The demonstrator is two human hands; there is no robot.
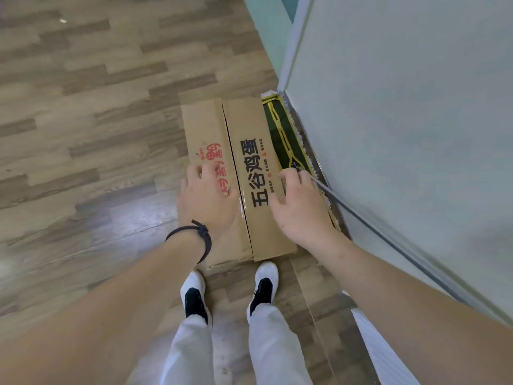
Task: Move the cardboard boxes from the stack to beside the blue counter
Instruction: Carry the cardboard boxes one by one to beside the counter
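Observation:
A closed cardboard box [244,126] with black and red printed characters lies flat on the wood floor, right beside the pale blue counter [402,120]. My left hand [206,200], with a dark band at the wrist, rests flat on the box's left flap. My right hand [298,202] lies over the right flap near the box's right edge, fingers spread and relaxed. Neither hand grips anything. No stack of boxes is in view.
A flat mop head [280,129] with yellow trim lies between the box and the counter's base, and its grey handle [388,237] slants toward the lower right. My two feet in white shoes [263,284] stand just behind the box. Wood floor [83,134] stretches left.

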